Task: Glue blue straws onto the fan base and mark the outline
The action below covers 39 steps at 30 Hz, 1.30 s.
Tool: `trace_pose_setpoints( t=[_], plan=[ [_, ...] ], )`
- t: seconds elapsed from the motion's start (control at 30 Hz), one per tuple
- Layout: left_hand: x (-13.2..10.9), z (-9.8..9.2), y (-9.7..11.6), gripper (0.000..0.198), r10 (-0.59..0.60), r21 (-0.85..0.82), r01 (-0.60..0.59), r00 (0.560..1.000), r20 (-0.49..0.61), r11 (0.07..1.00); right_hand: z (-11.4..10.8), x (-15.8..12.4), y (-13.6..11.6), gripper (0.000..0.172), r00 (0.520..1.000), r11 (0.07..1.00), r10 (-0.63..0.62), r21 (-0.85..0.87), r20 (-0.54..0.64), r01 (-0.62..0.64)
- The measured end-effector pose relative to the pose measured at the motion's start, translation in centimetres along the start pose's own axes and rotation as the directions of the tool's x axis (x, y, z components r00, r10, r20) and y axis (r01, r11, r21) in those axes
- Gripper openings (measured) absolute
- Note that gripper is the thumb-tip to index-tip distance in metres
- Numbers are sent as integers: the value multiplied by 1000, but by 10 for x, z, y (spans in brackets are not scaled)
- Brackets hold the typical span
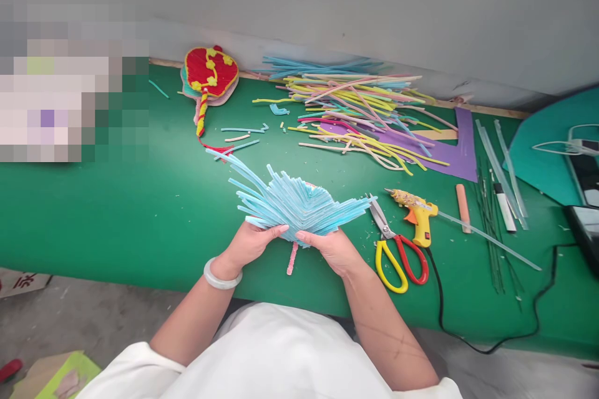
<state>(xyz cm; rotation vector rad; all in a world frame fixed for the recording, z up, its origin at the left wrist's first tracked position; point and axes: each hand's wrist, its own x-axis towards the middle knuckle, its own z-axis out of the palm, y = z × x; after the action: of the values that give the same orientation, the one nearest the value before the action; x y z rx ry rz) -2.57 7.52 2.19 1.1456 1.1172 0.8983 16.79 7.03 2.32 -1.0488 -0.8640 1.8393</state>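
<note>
A fan-shaped piece made of light blue chenille sticks (292, 204) lies on the green table (116, 212), with a pink stem (292, 259) poking out below it. My left hand (250, 242) grips its lower left edge, fingers closed on the sticks. On the lower right edge, my right hand (330, 246) holds it the same way. A pale bangle (219, 278) circles my left wrist.
Scissors with red and yellow handles (397, 249) and a yellow glue gun (418, 215) lie right of my hands, its black cord trailing off the table. A pile of coloured sticks (360, 109) and purple sheet (456, 149) sit behind. A red and yellow finished fan (209, 75) lies far left.
</note>
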Motion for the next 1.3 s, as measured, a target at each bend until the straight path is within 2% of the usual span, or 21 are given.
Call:
trace_pose_setpoints(
  t=[0.2, 0.33, 0.43, 0.5, 0.63, 0.73, 0.8, 0.93, 1.03, 1.1, 1.3],
  plan=[
    [0, -1, -2, 33, 16, -13, -16, 1000, 10, 1000, 4, 0, 1, 79, 998, 999, 8, -48, -63, -11],
    [-1, -1, -2, 37, 7, -12, -7, 1000, 10, 1000, 8, -1, 2, 93, 989, 998, 0, -60, -145, -8],
    [-1, 0, -2, 38, 10, -7, -10, 1000, 16, 1000, 10, 0, 2, 97, 988, 999, -7, -53, -157, -2],
    [0, 0, -1, 37, 17, -10, -17, 1000, 23, 1000, 10, 0, 2, 94, 987, 999, -12, -46, -158, 5],
    [0, 1, 1, 41, 18, -31, -17, 1000, 24, 999, 7, 1, 3, 78, 985, 999, 3, -50, -172, -12],
    [-2, 0, 4, 40, -22, -11, 22, 1000, 18, 1000, 6, 1, 3, 86, 981, 998, -23, -57, -191, 12],
    [-5, -3, 5, 39, -42, 30, 43, 998, -35, 999, 6, 1, 4, 89, 979, 997, -45, -63, -200, 32],
    [-13, -8, 4, 33, 17, 214, 26, 980, -198, 977, 4, 1, 6, 80, 978, 997, -43, -78, -204, 28],
    [-19, -9, 2, 23, 57, 359, 9, 983, -173, 933, 3, 2, 8, 75, 979, 996, -42, -84, -198, 26],
    [-20, -7, -1, 20, 79, 398, -6, 983, -166, 917, 3, 2, 8, 73, 980, 996, -39, -92, -196, 21],
    [-19, -4, -7, 24, 27, 306, 18, 990, -141, 952, 5, 0, 4, 75, 975, 995, -28, -104, -222, 5]
  ],
)
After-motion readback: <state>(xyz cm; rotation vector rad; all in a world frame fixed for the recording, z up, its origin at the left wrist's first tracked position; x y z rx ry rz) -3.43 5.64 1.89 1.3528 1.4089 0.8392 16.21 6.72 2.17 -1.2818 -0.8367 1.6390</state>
